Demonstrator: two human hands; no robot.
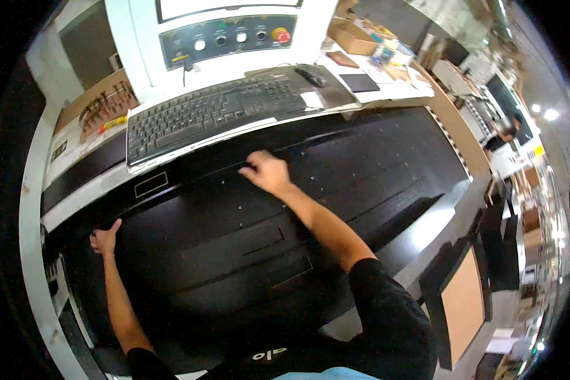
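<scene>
A long black panel [190, 253] with small holes and thin rectangular outlines lies in front of me. My left hand [106, 239] is at its left end, thumb sticking up and fingers bent over what looks like the panel's edge. Over the far side of the panel reaches my right hand [270, 173], slightly blurred, its fingers curled and the thumb near them. Whatever lies between those fingertips is too small or hidden to tell. A raised dark strip runs along the panel just beyond the right hand.
Beyond the panel sit a black keyboard [215, 107] and a mouse [310, 75], below a control panel [228, 39] with a red button. Screwdriver-like tools [104, 107] stand at the far left. A cardboard box [352, 37] is at the back right; a framed board [462, 304] leans at right.
</scene>
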